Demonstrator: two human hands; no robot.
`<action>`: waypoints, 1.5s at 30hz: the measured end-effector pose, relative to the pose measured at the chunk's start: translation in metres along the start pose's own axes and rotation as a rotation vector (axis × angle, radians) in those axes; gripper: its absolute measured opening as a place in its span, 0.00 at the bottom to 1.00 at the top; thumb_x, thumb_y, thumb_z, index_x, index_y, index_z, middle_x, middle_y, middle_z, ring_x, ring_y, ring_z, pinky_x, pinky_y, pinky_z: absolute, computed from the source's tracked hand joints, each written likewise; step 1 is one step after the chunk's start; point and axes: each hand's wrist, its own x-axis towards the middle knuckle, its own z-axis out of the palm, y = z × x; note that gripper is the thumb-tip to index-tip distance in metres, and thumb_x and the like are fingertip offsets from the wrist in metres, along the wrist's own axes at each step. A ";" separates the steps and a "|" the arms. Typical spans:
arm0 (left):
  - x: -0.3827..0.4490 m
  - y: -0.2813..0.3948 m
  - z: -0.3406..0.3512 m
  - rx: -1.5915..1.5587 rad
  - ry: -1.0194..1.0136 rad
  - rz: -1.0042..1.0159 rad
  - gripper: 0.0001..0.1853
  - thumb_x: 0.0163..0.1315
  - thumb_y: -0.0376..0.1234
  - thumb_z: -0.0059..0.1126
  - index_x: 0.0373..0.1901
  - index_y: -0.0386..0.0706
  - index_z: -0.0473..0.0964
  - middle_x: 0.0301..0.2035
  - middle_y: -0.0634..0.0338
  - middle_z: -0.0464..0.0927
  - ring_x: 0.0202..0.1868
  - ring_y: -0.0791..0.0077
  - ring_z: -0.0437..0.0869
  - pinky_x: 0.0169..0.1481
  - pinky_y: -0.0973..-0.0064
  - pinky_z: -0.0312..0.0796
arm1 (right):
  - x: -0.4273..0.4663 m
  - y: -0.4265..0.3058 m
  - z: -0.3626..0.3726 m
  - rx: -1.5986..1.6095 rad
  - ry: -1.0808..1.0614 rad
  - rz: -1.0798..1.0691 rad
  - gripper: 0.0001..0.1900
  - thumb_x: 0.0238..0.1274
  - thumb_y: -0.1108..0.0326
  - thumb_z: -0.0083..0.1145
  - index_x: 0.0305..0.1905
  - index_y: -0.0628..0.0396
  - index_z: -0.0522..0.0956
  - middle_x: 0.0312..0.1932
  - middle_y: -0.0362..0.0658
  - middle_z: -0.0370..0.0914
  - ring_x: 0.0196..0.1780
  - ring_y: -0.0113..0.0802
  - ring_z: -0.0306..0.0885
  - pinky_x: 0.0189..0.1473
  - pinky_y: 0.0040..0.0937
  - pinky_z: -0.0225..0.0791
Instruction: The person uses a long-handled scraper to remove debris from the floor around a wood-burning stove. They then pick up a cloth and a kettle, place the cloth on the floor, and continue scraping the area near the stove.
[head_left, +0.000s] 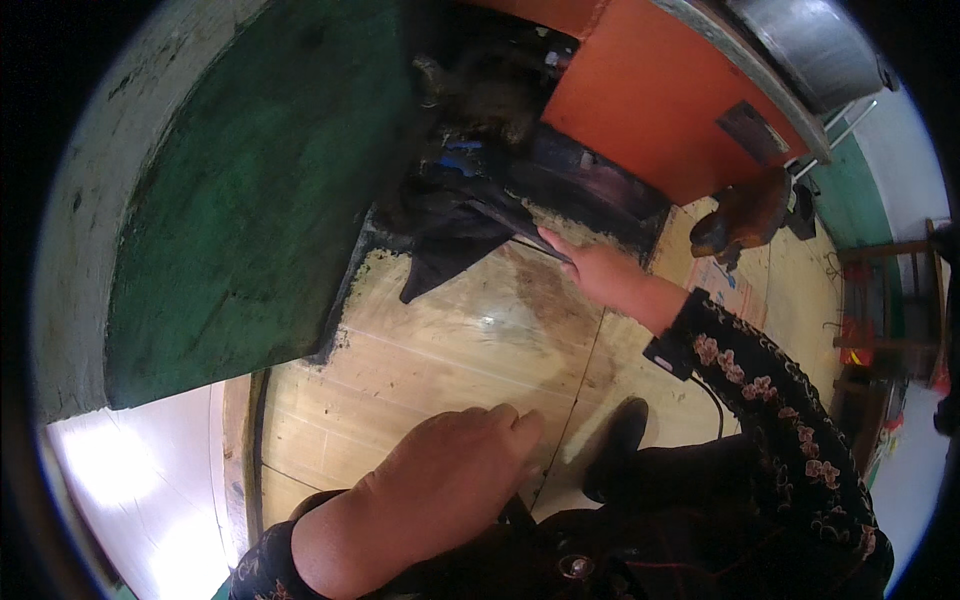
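Observation:
My right hand (600, 274) grips the end of a dark cloth (457, 251) or a thin dark handle lying along it; which one is unclear. The cloth hangs in a pointed fold over the tiled floor (465, 345), at the mouth of a dark, sooty recess. Closer to me, my left hand (465, 465) is bent at the wrist, its back towards the camera. Its fingertips are turned away, and whether it holds anything is hidden. Blue scraps (459, 163) lie in the recess beyond the cloth.
A green wall (247, 195) stands at left, an orange panel (645, 97) at upper right. Beside the panel are a brown rounded object (742, 217) and a flattened cardboard piece (724, 289). A metal pot (814, 52) rests on the ledge above. Wooden furniture (889, 300) is at far right.

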 end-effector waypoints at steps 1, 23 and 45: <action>0.004 0.002 0.000 -0.001 0.013 0.024 0.15 0.62 0.36 0.55 0.47 0.37 0.68 0.35 0.48 0.75 0.39 0.51 0.80 0.42 0.60 0.73 | 0.000 -0.001 -0.002 -0.061 0.051 0.021 0.36 0.68 0.60 0.46 0.75 0.34 0.41 0.26 0.55 0.75 0.26 0.52 0.74 0.30 0.49 0.68; 0.001 0.000 -0.006 -0.023 0.071 -0.087 0.20 0.62 0.36 0.56 0.54 0.39 0.68 0.37 0.49 0.76 0.40 0.51 0.79 0.44 0.61 0.72 | -0.048 0.000 -0.007 0.046 -0.205 0.186 0.35 0.68 0.63 0.46 0.75 0.35 0.44 0.33 0.57 0.76 0.34 0.53 0.77 0.35 0.48 0.70; 0.019 -0.018 -0.004 0.046 0.051 -0.062 0.19 0.63 0.36 0.55 0.53 0.40 0.69 0.36 0.50 0.75 0.39 0.53 0.79 0.42 0.62 0.71 | 0.024 -0.027 0.039 0.264 0.113 0.186 0.37 0.67 0.64 0.46 0.75 0.38 0.41 0.34 0.59 0.76 0.34 0.54 0.77 0.37 0.49 0.71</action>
